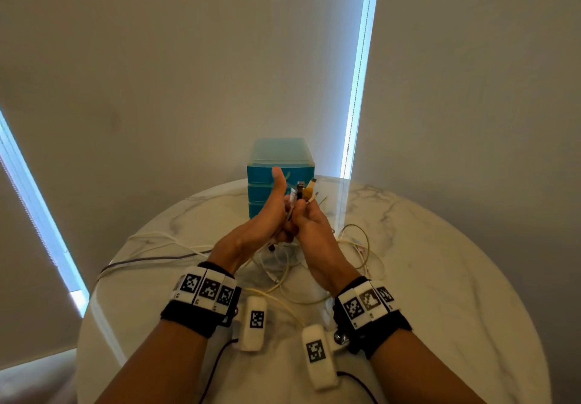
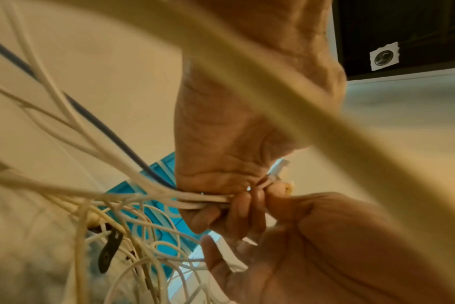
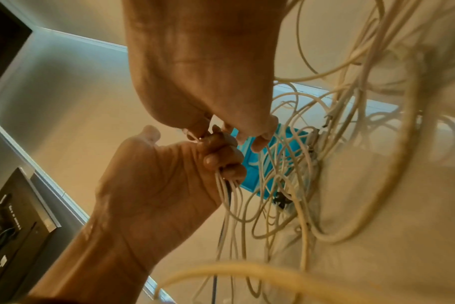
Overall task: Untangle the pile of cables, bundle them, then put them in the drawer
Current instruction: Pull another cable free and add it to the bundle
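Both hands are raised over the table with a bunch of cable ends held upright between them. My left hand grips several white cables and one dark cable in curled fingers, thumb pointing up. My right hand pinches the plug ends at the top of the bunch with its fingertips. The rest of the cables hang down in tangled loops onto the table. The blue drawer unit stands just behind the hands, its drawers closed.
The round marble table carries loose cable loops left and right of the hands, and a dark cable runs off to the left. A dark strap hangs among the loops. Blinds and wall stand behind the table.
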The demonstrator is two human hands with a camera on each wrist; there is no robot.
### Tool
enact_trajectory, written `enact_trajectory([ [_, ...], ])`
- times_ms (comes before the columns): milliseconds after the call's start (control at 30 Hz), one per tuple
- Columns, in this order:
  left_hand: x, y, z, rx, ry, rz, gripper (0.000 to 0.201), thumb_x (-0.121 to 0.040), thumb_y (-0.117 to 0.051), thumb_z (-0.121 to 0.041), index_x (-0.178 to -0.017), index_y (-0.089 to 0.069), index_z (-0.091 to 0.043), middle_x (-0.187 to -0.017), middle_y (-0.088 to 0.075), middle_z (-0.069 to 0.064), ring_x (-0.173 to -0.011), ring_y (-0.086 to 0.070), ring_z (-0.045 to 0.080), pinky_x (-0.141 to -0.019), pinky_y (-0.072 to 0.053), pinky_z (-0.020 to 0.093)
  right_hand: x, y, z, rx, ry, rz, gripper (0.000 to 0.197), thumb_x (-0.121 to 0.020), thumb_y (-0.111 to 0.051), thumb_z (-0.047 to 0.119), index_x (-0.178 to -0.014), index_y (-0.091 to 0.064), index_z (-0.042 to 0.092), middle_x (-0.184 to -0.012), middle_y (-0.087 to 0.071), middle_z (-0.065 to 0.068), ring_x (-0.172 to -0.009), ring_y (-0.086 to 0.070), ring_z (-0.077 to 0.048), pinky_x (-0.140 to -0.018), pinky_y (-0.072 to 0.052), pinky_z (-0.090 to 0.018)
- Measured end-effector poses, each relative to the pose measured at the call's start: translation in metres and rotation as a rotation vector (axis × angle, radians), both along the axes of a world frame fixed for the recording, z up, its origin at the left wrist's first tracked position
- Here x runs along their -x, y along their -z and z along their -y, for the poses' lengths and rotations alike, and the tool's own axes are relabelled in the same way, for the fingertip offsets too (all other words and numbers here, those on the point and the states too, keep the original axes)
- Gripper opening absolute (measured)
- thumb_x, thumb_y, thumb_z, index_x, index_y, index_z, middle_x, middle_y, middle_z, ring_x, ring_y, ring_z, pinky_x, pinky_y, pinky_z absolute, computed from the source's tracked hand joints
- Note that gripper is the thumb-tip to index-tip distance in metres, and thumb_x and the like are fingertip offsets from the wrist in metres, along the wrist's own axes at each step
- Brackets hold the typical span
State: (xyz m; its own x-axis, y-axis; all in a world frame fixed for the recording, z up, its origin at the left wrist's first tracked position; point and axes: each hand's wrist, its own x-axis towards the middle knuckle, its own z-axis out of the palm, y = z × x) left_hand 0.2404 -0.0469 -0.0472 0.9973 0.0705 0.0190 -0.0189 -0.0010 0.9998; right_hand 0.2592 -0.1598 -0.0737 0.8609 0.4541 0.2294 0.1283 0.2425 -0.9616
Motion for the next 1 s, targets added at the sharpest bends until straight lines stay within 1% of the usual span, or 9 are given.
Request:
enact_trajectory([
  [100, 0.01, -0.012, -0.006, 0.063, 0.083, -0.011, 0.096, -0.086, -0.013, -0.092, -0.11, -0.06, -0.012, -0.069, -0.043, 0.0, -0.056, -0.033, 0.01, -0.048, -0.029, 0.022, 0.002, -0.009, 0.003, -0.091, -0.006, -0.072, 0.036, -0.118, -0.035, 0.035, -0.13, -0.067, 0.023, -0.106, -0.071, -0.014, -0.095, -0.064, -0.031, -0.086, -0.062, -0.036],
  [200, 0.018, -0.024, -0.018, -0.18, 0.095, -0.013, 0.097, -0.089, -0.021, -0.093, -0.124, -0.068, -0.016, -0.075, -0.044, -0.005, -0.06, -0.032, 0.008, -0.055, -0.029, 0.025, -0.002, -0.014, 0.007, -0.214, -0.003, -0.15, 0.034, -0.116, -0.039, 0.033, -0.129, -0.068, 0.021, -0.125, -0.078, -0.006, -0.124, -0.07, -0.028, -0.109, -0.054, -0.044],
  [300, 0.026, -0.04, -0.022, -0.485, 0.101, -0.009, 0.088, -0.089, -0.015, -0.093, -0.096, -0.062, -0.018, -0.07, -0.037, -0.007, -0.062, -0.028, 0.011, -0.054, -0.028, 0.025, -0.002, -0.023, 0.005, -0.348, -0.031, -0.237, 0.035, -0.116, -0.04, 0.027, -0.136, -0.064, 0.011, -0.133, -0.074, -0.013, -0.135, -0.063, -0.034, -0.117, -0.048, -0.049],
  [467, 0.023, -0.053, -0.029, -0.34, 0.169, -0.182, 0.098, -0.069, -0.002, -0.106, -0.077, -0.054, -0.023, -0.07, -0.034, -0.006, -0.064, -0.013, 0.014, -0.053, -0.01, 0.03, 0.002, -0.037, -0.007, -0.46, -0.002, -0.31, 0.023, -0.115, -0.04, 0.017, -0.108, -0.061, 0.012, -0.078, -0.062, 0.0, -0.076, -0.055, -0.015, -0.075, -0.045, -0.028],
  [600, 0.015, -0.046, -0.043, -0.309, 0.19, -0.198, 0.102, -0.07, -0.004, -0.106, -0.087, -0.054, -0.018, -0.07, -0.033, -0.006, -0.065, -0.009, 0.014, -0.052, -0.008, 0.029, -0.002, -0.043, -0.012, -0.488, 0.034, -0.421, 0.017, -0.111, -0.043, 0.009, -0.109, -0.06, 0.01, -0.076, -0.056, 0.0, -0.071, -0.051, -0.014, -0.066, -0.039, -0.03],
  [767, 0.016, -0.046, -0.048, -0.563, 0.148, -0.074, 0.044, -0.112, -0.036, -0.058, -0.103, -0.062, -0.023, -0.079, -0.045, -0.006, -0.055, -0.035, 0.006, -0.053, -0.027, 0.022, -0.007, -0.047, -0.008, -0.557, -0.013, -0.525, 0.03, -0.115, -0.041, 0.017, -0.094, -0.061, 0.009, -0.081, -0.065, -0.007, -0.081, -0.065, -0.02, -0.08, -0.05, -0.035],
  [833, 0.018, -0.042, -0.047, -0.69, 0.149, -0.003, 0.033, -0.113, -0.039, -0.05, -0.129, -0.063, -0.033, -0.104, -0.067, -0.014, -0.082, -0.064, -0.003, -0.073, -0.052, 0.019, -0.006, -0.047, -0.008, -0.568, 0.001, -0.515, 0.027, -0.116, -0.042, 0.02, -0.104, -0.062, 0.008, -0.084, -0.067, -0.005, -0.088, -0.07, -0.02, -0.086, -0.053, -0.036],
  [900, 0.02, -0.039, -0.041, -0.846, 0.136, 0.076, 0.048, -0.112, -0.038, -0.055, -0.153, -0.053, -0.035, -0.141, -0.065, -0.011, -0.126, -0.062, 0.004, -0.108, -0.051, 0.029, -0.003, -0.047, -0.008, -0.558, 0.009, -0.487, 0.026, -0.116, -0.042, 0.022, -0.109, -0.062, 0.009, -0.089, -0.069, -0.005, -0.092, -0.074, -0.019, -0.087, -0.054, -0.035],
  [1000, 0.022, -0.038, -0.034, -0.928, -0.015, 0.136, 0.047, -0.114, -0.033, -0.053, -0.128, -0.07, -0.029, -0.122, -0.073, -0.005, -0.112, -0.064, 0.015, -0.098, -0.051, 0.032, 0.003, -0.045, -0.009, -0.48, 0.011, -0.381, 0.034, -0.117, -0.037, 0.029, -0.117, -0.066, 0.011, -0.105, -0.078, -0.011, -0.107, -0.075, -0.023, -0.094, -0.055, -0.039],
])
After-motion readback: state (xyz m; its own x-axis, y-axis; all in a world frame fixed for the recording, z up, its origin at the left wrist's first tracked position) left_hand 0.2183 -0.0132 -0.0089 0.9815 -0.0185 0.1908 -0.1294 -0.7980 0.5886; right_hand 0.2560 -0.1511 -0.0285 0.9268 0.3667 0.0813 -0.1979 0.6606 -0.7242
